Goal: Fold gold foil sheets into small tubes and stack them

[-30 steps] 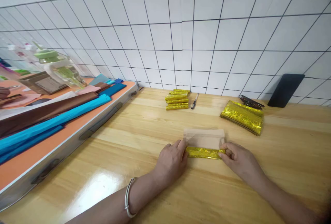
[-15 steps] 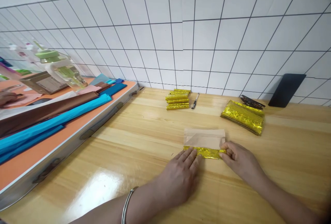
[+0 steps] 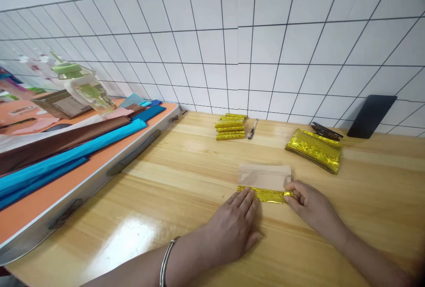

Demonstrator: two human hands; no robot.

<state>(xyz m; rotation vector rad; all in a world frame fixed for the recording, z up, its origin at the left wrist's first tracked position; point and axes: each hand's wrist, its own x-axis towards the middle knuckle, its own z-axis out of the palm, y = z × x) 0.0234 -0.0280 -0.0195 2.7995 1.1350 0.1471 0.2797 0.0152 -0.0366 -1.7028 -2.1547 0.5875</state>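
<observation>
Beige sheet [image 3: 264, 174] flat on wooden table [image 3: 159, 181], gold band [image 3: 274, 196] along its near edge. Left hand [image 3: 235, 227] – curled at the band's left end a second ago – now lies spread on it, gripping nothing. Right hand [image 3: 310, 202] still pinches the right end. Beyond: gold rolls [image 3: 230, 135], pen [image 3: 252, 131], gold stack [image 3: 314, 151] – unmoved.
</observation>
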